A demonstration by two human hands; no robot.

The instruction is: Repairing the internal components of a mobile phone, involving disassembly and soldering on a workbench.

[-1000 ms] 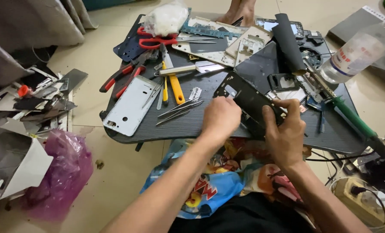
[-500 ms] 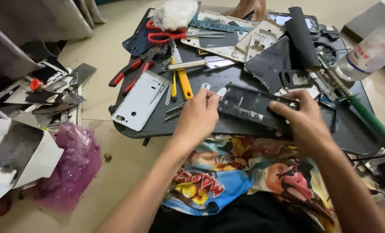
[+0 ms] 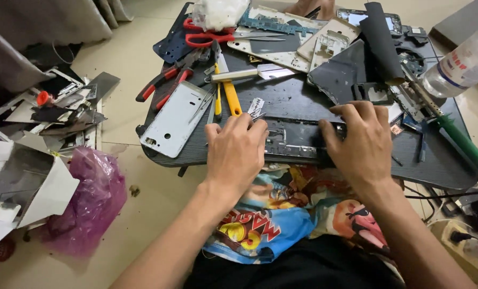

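Board (image 3: 303,101): dark work surface across my lap, crowded with tools and phone parts. The dark phone frame (image 3: 295,140) now lies flat on its near edge; 1 s ago I had it lifted and tilted between both hands, 0.5 s ago it was coming down. So the handling in the air is over and the work goes on against the board.

Right hand (image 3: 361,144): palm down over the frame's right end, fingers spread and curled, tips on its far edge. It has gone from gripping to pressing.

Left hand (image 3: 236,152): palm down at the frame's left end, fingers drawn together toward the small silver parts (image 3: 256,107) just beyond them. I cannot tell whether they pinch anything.

White back cover (image 3: 176,119) lies left of my left hand, unmoved. Yellow-handled tool (image 3: 230,96) just beyond my left fingertips, untouched. Red pliers (image 3: 161,83) and red scissors (image 3: 209,37) farther off, as before
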